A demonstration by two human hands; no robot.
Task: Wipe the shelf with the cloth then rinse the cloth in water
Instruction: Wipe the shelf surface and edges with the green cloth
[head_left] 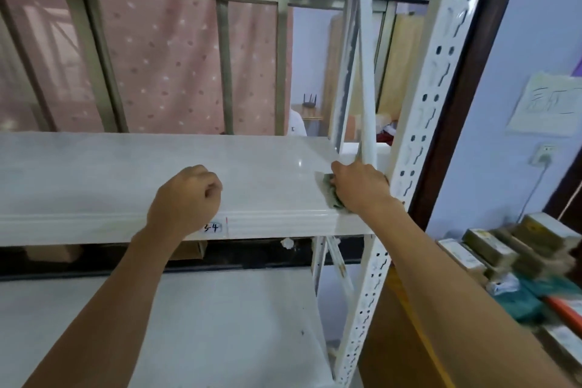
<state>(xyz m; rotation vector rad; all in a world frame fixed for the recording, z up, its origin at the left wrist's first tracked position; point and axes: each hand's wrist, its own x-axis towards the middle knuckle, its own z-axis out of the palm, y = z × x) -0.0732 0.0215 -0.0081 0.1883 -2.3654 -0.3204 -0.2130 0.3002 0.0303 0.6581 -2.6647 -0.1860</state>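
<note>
A white shelf board (94,173) of a metal rack runs across the middle of the view. At its right front corner my right hand (362,186) presses a greenish cloth (330,190) onto the board; only the cloth's left edge shows under the fingers. My left hand (185,198) is curled into a fist holding nothing, resting at the shelf's front edge near a small handwritten label (212,227).
A white perforated upright (425,104) stands just right of my right hand. A lower shelf (189,324) lies below. To the right a wooden surface carries several boxes (519,249) and a green bundle (522,305). Pink curtain behind the rack.
</note>
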